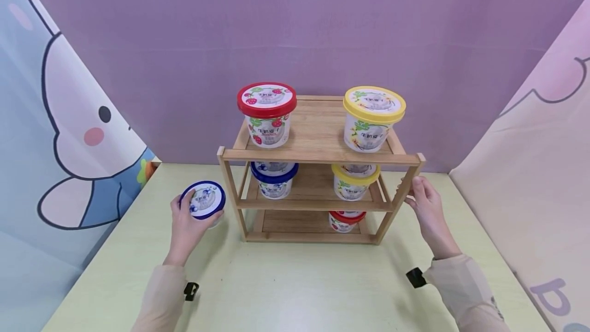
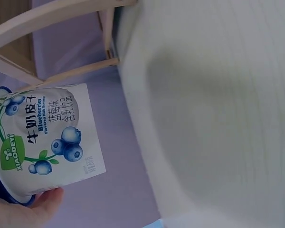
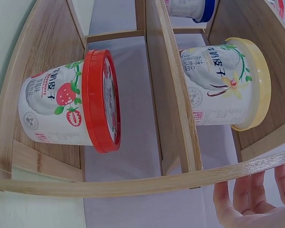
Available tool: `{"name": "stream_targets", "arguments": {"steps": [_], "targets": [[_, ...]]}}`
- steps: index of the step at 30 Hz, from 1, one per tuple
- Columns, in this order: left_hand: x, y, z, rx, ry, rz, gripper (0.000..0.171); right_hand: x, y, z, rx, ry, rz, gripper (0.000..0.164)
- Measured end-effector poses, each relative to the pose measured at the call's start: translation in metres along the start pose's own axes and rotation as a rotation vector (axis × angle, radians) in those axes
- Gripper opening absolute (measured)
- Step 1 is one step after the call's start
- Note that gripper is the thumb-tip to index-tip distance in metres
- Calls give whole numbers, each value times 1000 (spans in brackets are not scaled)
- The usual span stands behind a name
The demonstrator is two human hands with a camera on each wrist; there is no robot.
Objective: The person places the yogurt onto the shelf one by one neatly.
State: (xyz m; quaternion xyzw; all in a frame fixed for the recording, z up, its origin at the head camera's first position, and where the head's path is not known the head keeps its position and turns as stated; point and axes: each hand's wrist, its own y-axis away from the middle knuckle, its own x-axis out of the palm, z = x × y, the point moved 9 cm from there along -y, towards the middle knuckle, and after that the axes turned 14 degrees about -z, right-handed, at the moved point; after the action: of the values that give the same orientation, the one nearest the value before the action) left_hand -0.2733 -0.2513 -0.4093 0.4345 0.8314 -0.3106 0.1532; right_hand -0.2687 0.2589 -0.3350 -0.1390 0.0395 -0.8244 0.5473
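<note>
My left hand grips a blue-lidded blueberry tub by its lid, just left of the wooden rack. In the left wrist view the printed side of the blueberry tub faces the camera, with fingers at its rim. My right hand holds the rack's right upright at middle-shelf height; its fingertips are partly hidden behind the wood in the right wrist view. On the top shelf stand a red-lidded tub and a yellow-lidded tub.
The middle shelf carries a blue-lidded tub at left and a yellow-lidded tub at right. A red-lidded strawberry tub sits at the bottom shelf's right. The pale table meets a purple cloth backdrop behind the rack.
</note>
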Motion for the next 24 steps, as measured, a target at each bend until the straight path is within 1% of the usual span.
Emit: {"name": "stream_targets", "arguments": {"steps": [5,9,18,24], "targets": [[-8,8,-9,6,-18,6,92,0,0,0,-1,0,0,19],[-16,14,-17,14,-14,-3,91,1,0,1,-1,-2,4,19],[-32,30,-32,20,-41,-8,92,-1,0,0,2,-1,1,18],[-41,41,-40,51,-50,-28,92,1,0,0,7,-13,5,18]]}}
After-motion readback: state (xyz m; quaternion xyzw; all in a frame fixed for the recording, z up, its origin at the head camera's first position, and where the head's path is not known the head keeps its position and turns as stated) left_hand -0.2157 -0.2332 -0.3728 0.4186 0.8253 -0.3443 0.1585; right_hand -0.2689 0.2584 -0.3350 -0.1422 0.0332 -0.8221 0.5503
